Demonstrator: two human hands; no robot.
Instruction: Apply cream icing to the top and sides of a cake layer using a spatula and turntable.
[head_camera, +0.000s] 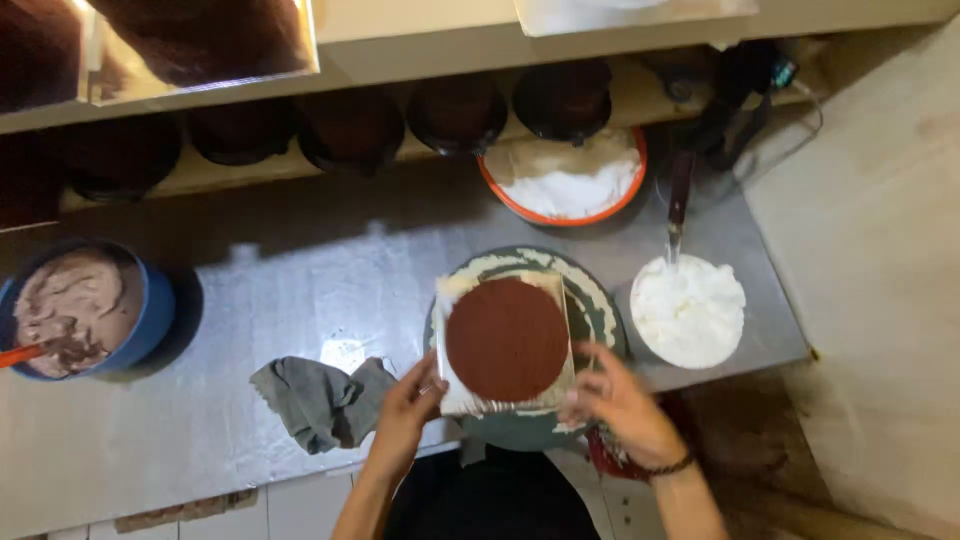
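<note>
The view was dim and soft, with fine detail smeared throughout. Light fell from above, leaving a bright glare patch on the grey tabletop (300, 290) and blowing out the white cream bowl (688, 310). The shelf (400, 150) behind lay in deep shadow, its dark pots barely separable. Edges bent slightly outward, and the corners were darkest and blurriest.

Steel counter (300, 290) carries turntable (600, 300), bowls, grey cloth (315, 400).
</note>
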